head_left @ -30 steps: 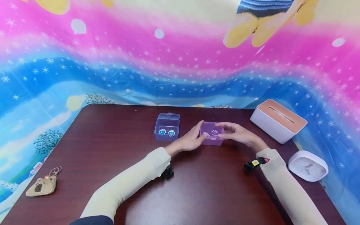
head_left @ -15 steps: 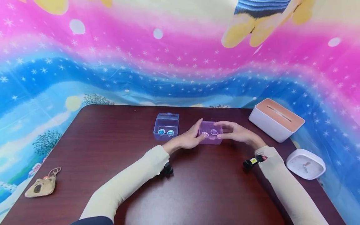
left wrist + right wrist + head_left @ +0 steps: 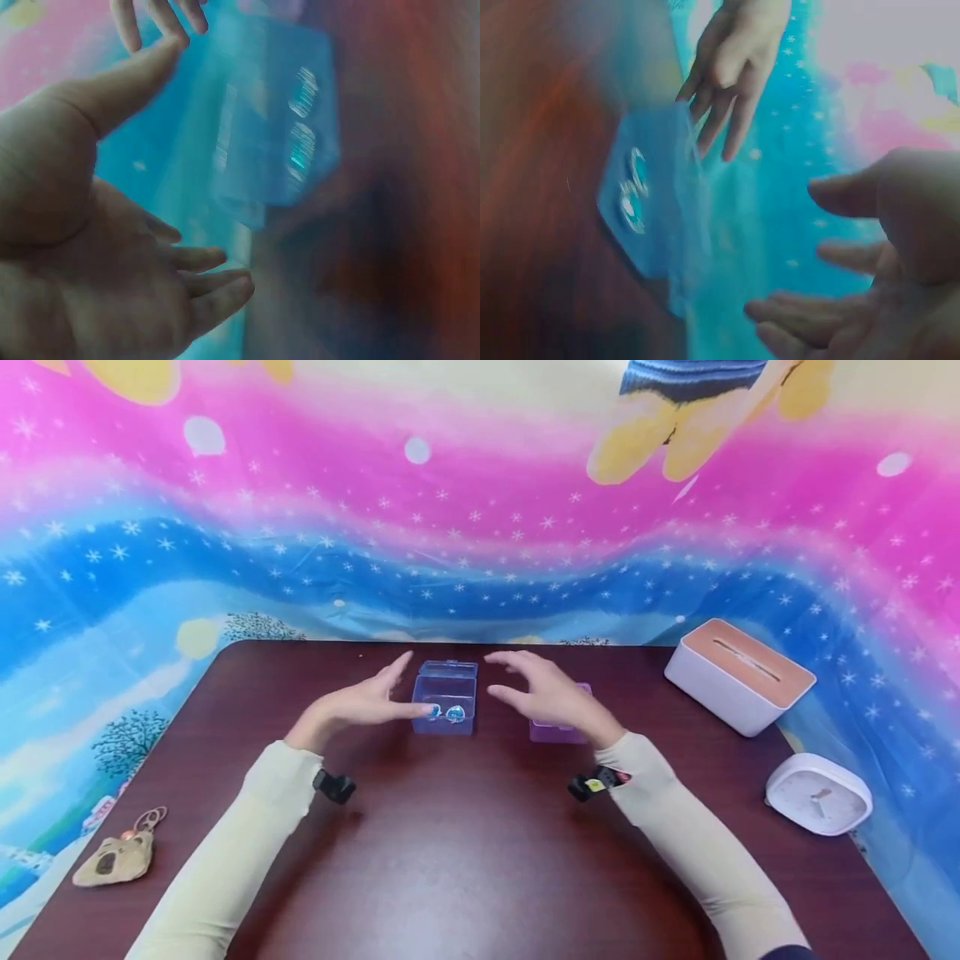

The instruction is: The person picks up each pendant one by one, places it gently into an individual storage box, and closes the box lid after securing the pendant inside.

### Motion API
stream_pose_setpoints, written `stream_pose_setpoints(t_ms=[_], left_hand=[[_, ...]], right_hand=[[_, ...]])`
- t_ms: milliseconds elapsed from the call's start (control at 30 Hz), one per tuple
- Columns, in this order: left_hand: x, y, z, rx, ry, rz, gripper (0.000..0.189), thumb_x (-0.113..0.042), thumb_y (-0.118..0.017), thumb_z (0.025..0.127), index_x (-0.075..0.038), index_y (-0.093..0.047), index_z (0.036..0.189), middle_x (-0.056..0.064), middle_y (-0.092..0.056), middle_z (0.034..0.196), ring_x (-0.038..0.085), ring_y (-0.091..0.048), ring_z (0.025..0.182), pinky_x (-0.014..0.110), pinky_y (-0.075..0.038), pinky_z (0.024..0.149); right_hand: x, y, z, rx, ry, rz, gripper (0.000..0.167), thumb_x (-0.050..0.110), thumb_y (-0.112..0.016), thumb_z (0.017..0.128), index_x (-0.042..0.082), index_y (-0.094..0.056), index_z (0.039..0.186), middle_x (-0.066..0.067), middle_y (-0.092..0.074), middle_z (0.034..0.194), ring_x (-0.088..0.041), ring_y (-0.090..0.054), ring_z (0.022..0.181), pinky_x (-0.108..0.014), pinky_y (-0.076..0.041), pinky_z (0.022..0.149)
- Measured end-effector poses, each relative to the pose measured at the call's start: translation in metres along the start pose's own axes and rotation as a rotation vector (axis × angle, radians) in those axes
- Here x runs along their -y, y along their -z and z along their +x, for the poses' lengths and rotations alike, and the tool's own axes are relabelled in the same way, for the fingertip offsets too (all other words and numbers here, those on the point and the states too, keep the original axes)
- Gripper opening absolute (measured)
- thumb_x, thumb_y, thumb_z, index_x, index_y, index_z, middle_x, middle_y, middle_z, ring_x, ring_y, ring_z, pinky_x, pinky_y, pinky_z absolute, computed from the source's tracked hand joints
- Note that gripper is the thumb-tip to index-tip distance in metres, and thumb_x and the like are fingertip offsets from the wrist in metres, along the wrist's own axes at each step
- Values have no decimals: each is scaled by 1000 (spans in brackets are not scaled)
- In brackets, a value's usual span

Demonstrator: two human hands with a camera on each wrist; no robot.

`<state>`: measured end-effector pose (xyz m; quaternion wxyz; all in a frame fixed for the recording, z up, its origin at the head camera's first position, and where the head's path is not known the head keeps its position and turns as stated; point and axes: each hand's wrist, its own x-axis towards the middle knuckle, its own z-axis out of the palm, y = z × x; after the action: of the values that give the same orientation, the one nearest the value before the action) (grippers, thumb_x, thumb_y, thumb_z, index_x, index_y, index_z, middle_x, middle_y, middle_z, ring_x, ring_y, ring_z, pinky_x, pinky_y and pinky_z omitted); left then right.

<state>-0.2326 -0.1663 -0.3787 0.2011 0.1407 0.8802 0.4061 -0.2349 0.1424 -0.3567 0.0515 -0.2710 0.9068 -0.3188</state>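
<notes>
A translucent blue box [image 3: 461,687] stands on the table with its lid raised at the back. Two blue heart-like gem pieces [image 3: 456,714] with pale sparkling rims lie inside it. My left hand [image 3: 358,706] is at the box's left, fingers spread, its thumb overlapping the front left corner in the head view. On the other side my right hand [image 3: 546,693] hovers with fingers parted and nothing in its grasp. In the left wrist view, the blurred blue box [image 3: 277,112] lies beyond the left fingers. Behind the right hand, a translucent purple box [image 3: 553,734] is mostly hidden.
A white tissue box [image 3: 720,693] with a brown top stands at the back right. In front of it leans a white clock [image 3: 819,795]. A tan plush keychain [image 3: 116,858] lies near the left edge of the dark wooden table [image 3: 465,868]. A patterned cloth hangs behind.
Both hands have let go of the purple box and moved left, to either side of the blue box. The purple box stays where it was.
</notes>
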Motion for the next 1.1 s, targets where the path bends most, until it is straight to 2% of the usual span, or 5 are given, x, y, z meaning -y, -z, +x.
stream_pose_setpoints(t_ms=[100, 300, 600, 867, 1100], left_hand=[[21, 1, 0, 101, 100, -4, 124, -48, -77, 89, -9, 13, 164, 19, 1, 174, 39, -6, 161, 60, -14, 128], [37, -5, 18, 113, 92, -80, 112, -34, -82, 87, -5, -5, 164, 21, -22, 168, 39, -21, 154, 60, -15, 128], [40, -8, 23, 150, 38, -180, 94, -31, -78, 92, -10, -18, 162, 20, -28, 167, 36, -26, 153, 61, -15, 127], [36, -8, 19, 174, 74, -106, 98, -37, -74, 95, -12, -9, 164, 20, -19, 170, 37, -16, 157, 62, -13, 127], [33, -9, 17, 168, 83, -81, 99, -39, -72, 96, -14, -7, 165, 18, -19, 170, 35, -19, 156, 61, -14, 128]], right_hand=[[10, -26, 17, 74, -139, 128, 62, 37, -56, 105, 16, -35, 159, -20, -47, 157, -36, -50, 144, -53, -41, 118], [-6, -70, 51, 36, -379, 370, 64, 35, -47, 109, 8, -25, 162, -20, -45, 158, -33, -43, 149, -49, -36, 123], [-19, -91, 73, -155, -366, 483, 42, 16, -47, 109, 1, -47, 148, -20, -64, 139, -32, -56, 137, -44, -44, 116], [-19, -85, 75, -217, -312, 685, 71, -2, -55, 100, 10, -17, 159, -20, -66, 137, -35, -59, 133, -46, -44, 116], [-9, -81, 64, -217, -251, 708, 63, 28, -69, 99, 10, -40, 152, -14, -61, 144, -31, -55, 138, -45, -42, 119]])
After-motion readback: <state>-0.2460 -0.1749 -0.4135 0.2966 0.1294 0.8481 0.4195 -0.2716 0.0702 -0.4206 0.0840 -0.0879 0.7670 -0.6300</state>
